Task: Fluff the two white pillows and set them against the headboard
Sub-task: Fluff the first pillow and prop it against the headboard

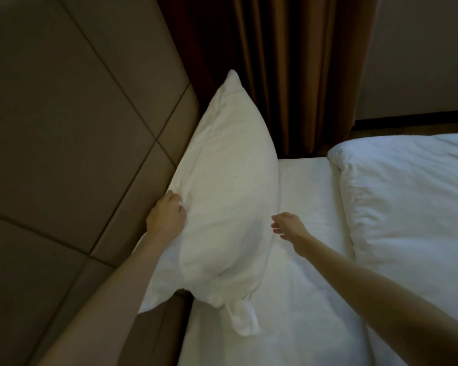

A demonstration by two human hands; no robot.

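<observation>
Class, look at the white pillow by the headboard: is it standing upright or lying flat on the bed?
Upright. The pillow stands on edge, leaning against the headboard, one corner pointing up, the left hand gripping its edge.

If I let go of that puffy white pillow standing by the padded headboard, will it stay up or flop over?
The puffy white pillow probably slumps: it dents under the left hand. Leaning on the padded headboard, it may stay propped. It looks light.
</observation>
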